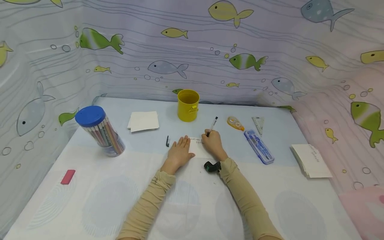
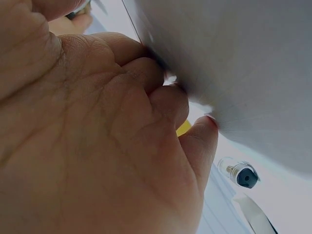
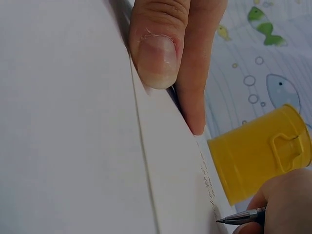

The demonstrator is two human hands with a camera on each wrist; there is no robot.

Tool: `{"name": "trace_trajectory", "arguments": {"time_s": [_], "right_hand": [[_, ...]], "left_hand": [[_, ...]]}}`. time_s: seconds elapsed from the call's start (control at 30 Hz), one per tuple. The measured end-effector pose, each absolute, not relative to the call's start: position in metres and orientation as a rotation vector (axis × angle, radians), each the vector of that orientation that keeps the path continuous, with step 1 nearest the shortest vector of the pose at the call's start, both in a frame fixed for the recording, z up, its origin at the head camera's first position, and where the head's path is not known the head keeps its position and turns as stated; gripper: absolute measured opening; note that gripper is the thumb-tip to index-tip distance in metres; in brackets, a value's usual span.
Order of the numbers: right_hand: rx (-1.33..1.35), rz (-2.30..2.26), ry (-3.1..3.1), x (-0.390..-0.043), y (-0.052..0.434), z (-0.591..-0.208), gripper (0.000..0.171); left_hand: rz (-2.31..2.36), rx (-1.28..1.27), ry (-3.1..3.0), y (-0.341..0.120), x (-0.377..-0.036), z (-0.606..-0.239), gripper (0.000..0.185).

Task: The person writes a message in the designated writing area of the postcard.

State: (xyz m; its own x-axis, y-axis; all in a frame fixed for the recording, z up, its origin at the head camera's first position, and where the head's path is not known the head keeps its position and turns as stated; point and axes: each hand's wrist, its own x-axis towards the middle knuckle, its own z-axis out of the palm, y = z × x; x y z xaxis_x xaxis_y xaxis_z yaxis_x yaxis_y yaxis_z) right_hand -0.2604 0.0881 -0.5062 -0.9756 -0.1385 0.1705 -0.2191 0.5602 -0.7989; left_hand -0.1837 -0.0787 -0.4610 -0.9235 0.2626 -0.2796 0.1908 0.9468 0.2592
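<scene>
Pressing flat on the left edge of a small white card [image 1: 199, 149], the left hand [image 1: 179, 154] keeps its fingers straight and spread, holding nothing, while the right hand [image 1: 212, 142] just beside it has its grip closed around a pen [image 1: 212, 126] whose tip meets the card's upper right part, next to a line of small handwriting; the card lies on the counter [image 1: 192, 206] between the two hands, in front of a yellow cup [image 1: 188, 105]. In the right wrist view the pen [image 3: 242, 216] tip sits at the card's [image 3: 175, 161] edge with the yellow cup [image 3: 260, 154] close behind it, and fingertips [image 3: 157, 53] of the other hand rest on the paper. In the left wrist view the palm of the left hand [image 2: 97, 136] fills most of the frame with the fingers against the card [image 2: 234, 73]. A black pen cap [image 1: 167, 141] lies just left of the left hand. Farther left stand a clear tub of coloured pens with a blue lid [image 1: 100, 131], a stack of white cards [image 1: 144, 121] and a pink eraser [image 1: 68, 176]. To the right lie a correction tape roller [image 1: 235, 123], a small set square [image 1: 258, 123], a blue geometry case [image 1: 258, 146] and another pile of cards [image 1: 312, 160] near the counter's right edge
</scene>
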Motion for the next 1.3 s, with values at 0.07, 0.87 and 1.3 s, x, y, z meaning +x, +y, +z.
{"name": "trace_trajectory", "arguments": {"time_s": [0.07,0.87,1.3], "right_hand": [[0.298,1.443,-2.64,-0.2608,0.0888,-0.5077,0.039],[0.345,1.527,-2.559,-0.257,0.0976,-0.5077,0.037],[0.339,1.524,-2.6,-0.257,0.0984,-0.5054,0.039]], "left_hand": [[0.325,0.33,2.787,-0.0783,-0.184,-0.4614,0.074],[0.311,0.343,2.784,-0.0781,-0.1857,-0.4635,0.075],[0.323,0.338,2.796,-0.0757,-0.1875,-0.4663,0.07]]}}
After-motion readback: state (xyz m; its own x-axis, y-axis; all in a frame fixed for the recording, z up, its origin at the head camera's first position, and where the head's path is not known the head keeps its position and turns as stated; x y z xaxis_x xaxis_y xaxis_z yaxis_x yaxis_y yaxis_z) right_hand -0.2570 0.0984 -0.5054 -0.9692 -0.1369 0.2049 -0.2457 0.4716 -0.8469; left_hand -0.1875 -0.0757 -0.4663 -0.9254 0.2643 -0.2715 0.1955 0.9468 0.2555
